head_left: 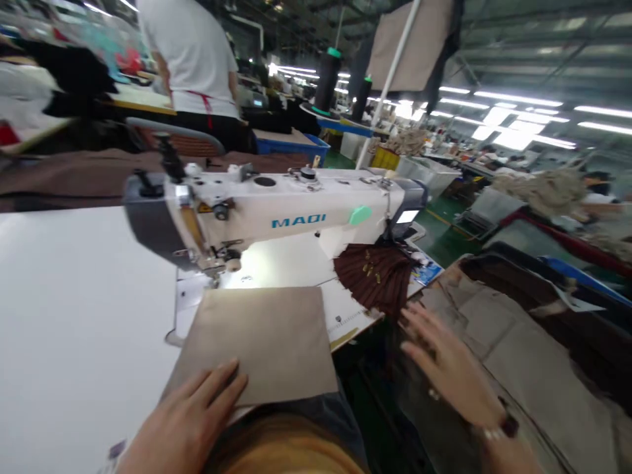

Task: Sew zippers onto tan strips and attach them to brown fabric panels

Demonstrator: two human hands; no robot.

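A beige fabric piece (269, 342) lies at the front of the white sewing machine (296, 209), its far edge close to the needle area. My left hand (185, 411) rests on the near left part of this fabric with fingers stretched out. Off the table's right edge, my right hand (447, 365) is slightly blurred, fingers apart and nothing visible in them. Its fingertips come near a fanned stack of dark brown fabric pieces (378, 273) with brass-coloured zipper pulls. Whether they touch the stack I cannot tell.
To the right, beige and dark fabric pieces (538, 368) lie piled beside the white table (64, 316). Behind the machine are brown cloth (74, 174), thread cones (326, 82) and a metal pole (392, 72). A person in a white shirt (192, 52) stands beyond.
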